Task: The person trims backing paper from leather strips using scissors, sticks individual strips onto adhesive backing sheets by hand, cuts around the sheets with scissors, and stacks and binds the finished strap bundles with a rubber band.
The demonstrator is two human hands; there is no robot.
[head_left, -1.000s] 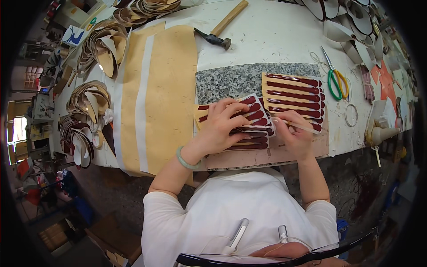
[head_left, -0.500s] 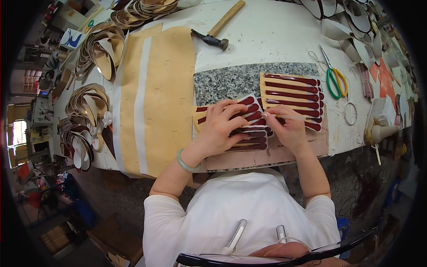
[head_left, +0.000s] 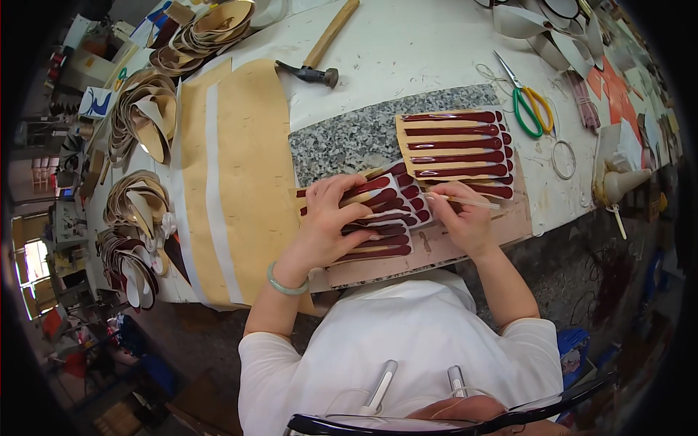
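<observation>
My left hand (head_left: 327, 225) lies over a group of dark red strips with rounded ends (head_left: 376, 195), its fingers apart and pressing lightly on them. Between the thumb and fingers of my right hand (head_left: 465, 221) is a thin pale stick (head_left: 476, 203), its tip close to the rounded strip ends. I cannot make out what the tip carries. Beyond my right hand, more glossy dark red strips lie in a row on a tan backing sheet (head_left: 438, 138). A shorter stack of red strips (head_left: 389, 247) sits just below my left thumb.
A speckled stone slab (head_left: 345, 138) and a pinkish board (head_left: 502, 232) lie beneath the work. Tan sheets (head_left: 251, 160) hang over the table edge at left. A hammer (head_left: 320, 58), scissors (head_left: 527, 102), a wire ring (head_left: 563, 160) and curled strip bundles (head_left: 142, 116) lie around.
The whole view has shifted and turned slightly. My left hand sits a little farther left in the picture, and more rounded strip ends show between my hands. My right hand still holds the stick.
</observation>
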